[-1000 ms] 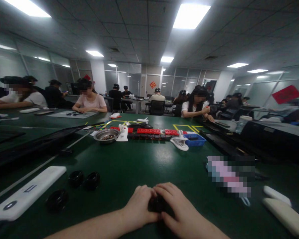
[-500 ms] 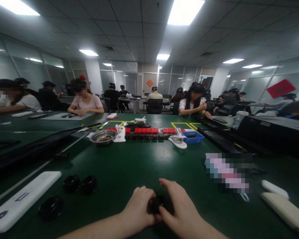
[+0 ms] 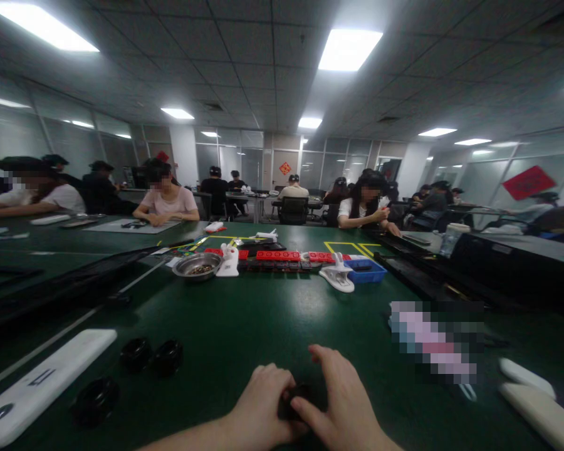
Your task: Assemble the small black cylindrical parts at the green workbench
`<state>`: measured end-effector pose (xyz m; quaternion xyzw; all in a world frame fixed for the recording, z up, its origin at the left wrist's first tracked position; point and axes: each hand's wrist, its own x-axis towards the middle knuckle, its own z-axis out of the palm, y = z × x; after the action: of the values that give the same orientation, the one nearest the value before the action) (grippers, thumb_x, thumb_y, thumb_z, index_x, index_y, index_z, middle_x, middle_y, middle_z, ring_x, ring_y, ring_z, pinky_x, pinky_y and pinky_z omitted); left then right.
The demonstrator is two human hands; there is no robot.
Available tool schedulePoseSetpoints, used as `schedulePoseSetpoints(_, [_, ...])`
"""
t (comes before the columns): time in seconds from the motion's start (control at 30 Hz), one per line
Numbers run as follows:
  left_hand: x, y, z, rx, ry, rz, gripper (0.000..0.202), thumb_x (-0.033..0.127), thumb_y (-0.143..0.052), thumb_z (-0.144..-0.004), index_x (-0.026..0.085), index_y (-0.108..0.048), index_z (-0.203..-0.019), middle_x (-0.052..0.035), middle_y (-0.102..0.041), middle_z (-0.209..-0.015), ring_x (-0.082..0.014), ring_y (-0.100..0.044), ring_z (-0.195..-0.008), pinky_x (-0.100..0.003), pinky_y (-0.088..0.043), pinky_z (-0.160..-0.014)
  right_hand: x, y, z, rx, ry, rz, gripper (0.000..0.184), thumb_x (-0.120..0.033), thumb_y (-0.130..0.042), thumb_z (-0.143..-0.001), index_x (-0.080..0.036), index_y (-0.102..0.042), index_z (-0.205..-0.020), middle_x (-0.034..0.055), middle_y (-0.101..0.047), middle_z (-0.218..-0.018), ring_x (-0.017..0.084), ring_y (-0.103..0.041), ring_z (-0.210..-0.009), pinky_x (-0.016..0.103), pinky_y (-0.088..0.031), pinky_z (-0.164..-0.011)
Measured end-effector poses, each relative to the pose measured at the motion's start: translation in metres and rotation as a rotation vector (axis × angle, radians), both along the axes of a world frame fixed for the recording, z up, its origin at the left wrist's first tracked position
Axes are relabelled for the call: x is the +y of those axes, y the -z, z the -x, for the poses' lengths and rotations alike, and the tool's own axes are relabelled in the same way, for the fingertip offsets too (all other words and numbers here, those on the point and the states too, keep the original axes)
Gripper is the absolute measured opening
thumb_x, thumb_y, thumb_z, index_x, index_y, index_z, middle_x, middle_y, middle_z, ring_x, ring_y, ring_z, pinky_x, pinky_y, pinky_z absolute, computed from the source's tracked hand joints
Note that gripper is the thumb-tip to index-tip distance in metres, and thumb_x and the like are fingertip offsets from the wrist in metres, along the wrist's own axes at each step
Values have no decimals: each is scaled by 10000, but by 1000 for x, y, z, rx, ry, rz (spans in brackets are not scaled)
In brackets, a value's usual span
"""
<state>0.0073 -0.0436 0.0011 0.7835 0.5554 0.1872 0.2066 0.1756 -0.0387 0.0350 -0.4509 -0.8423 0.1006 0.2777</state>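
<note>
Low in front of me, my left hand [image 3: 266, 401] curls round a black round part [image 3: 287, 406], gripping it near the table surface. My right hand [image 3: 345, 398] is beside it, thumb against the part and index finger stretched out and apart from it. Much of the part is hidden behind my fingers. To the left stand several glossy black ring-shaped pieces: one [image 3: 136, 354] next to another [image 3: 168, 357], and a larger-looking one [image 3: 95, 399] nearer me.
A long white panel [image 3: 51, 382] lies at left. Across the green table [image 3: 244, 319] are a metal bowl [image 3: 181, 270] of small parts, red blocks [image 3: 278, 255], white clamps [image 3: 337, 275] and a blue tray [image 3: 371, 274]. A blurred pink object [image 3: 430, 341] and pale cases [image 3: 543, 407] lie right. Co-workers sit beyond.
The view has tilted up slightly, so the table things sit lower. My right thumb has shifted left across the black part; my left hand keeps its grip.
</note>
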Motion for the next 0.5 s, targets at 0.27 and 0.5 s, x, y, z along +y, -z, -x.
schedulePoseSetpoints(0.27, [-2, -2, -2, 19, 12, -24, 269, 298, -662, -564, 182, -515, -757, 3, -552, -802, -180, -466, -766, -291, -314, -707, -3, -13, 3, -153, -189, 52, 312, -217, -603, -668, -252, -579, -977, 30, -575, -908, 214, -505, -860, 384, -359, -795])
schedulePoseSetpoints(0.5, [-2, -1, -2, 20, -14, 9, 297, 385, -663, -582, 195, -519, -760, 11, -534, -795, -175, -456, -761, -271, -308, -672, 3, -10, -2, -108, -9, -34, 277, -378, -653, -663, -171, -592, -838, 72, -602, -836, 244, -513, -817, 394, -363, -775])
